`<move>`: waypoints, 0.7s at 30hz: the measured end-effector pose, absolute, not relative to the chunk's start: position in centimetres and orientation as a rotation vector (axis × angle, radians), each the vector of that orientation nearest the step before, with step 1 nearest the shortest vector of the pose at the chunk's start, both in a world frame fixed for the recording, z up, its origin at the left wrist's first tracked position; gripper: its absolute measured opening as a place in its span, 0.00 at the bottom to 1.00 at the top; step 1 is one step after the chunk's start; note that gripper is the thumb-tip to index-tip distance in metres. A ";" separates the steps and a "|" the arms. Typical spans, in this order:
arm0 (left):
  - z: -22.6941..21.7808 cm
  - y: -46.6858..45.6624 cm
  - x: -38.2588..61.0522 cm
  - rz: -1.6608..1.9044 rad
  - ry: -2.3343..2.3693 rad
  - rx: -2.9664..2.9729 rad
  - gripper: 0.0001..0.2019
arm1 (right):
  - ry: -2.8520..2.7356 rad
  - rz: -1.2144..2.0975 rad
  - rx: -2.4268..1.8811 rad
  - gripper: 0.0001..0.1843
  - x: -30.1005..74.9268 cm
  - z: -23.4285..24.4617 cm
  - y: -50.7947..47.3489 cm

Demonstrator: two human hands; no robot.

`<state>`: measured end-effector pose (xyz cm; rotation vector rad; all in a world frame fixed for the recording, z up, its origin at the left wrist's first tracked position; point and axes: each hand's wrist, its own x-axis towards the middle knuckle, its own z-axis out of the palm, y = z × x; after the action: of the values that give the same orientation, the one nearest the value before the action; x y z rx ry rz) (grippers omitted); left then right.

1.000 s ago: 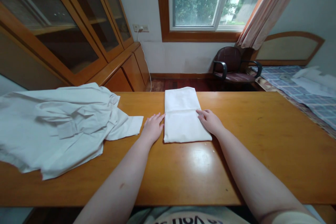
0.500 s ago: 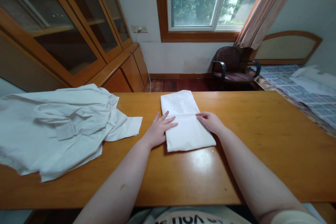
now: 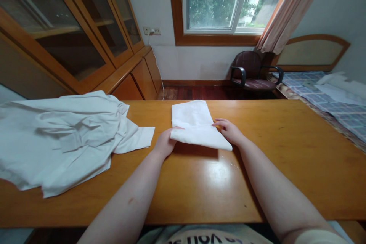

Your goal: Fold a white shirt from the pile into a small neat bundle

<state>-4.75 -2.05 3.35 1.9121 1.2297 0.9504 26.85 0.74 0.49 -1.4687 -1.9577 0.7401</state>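
Note:
A folded white cloth (image 3: 194, 116) lies on the wooden table in front of me, with a crease across its middle. Its near half is raised off the tabletop and casts a shadow below. My left hand (image 3: 166, 143) grips the near left side of this half, thumb on top and the other fingers hidden underneath. At the right edge, by the crease, my right hand (image 3: 231, 131) rests with fingers loosely stretched, their tips touching the cloth. A rumpled white long-sleeved garment (image 3: 77, 137) is spread out to the left, apart from both hands.
The wooden table (image 3: 286, 152) spans the whole front. Behind it are a glass-door cabinet (image 3: 85, 26) at left, a window (image 3: 214, 0), and a dark armchair (image 3: 251, 70). A bed with a blue checked sheet (image 3: 323, 91) stands at right.
My left hand has gone from lying flat on the cloth to gripping its near left side, and the near edge has risen off the table. My right hand stays near the crease.

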 end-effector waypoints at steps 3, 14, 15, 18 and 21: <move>2.8 -1.7 -4.9 0.987 1.470 1.754 0.15 | -2.093 0.751 -1.305 0.27 26.6 1.0 0.3; 3.2 -1.7 -4.8 0.972 1.632 1.597 0.27 | -2.030 0.587 -1.326 0.16 24.1 1.9 -0.8; 3.2 -1.6 -4.8 0.982 1.614 1.583 0.28 | -2.009 0.625 -1.313 0.17 24.0 2.1 -0.9; 3.1 -1.5 -4.7 0.983 1.635 1.548 0.32 | -2.036 0.738 -1.203 0.19 23.9 2.6 -1.2; 3.2 -1.5 -4.6 0.970 1.671 1.522 0.33 | -2.049 0.777 -1.172 0.19 23.7 2.9 -1.3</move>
<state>-4.63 -1.49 3.22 1.5224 1.6708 0.9700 23.72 -1.34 2.86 -1.1723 -2.0490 0.7767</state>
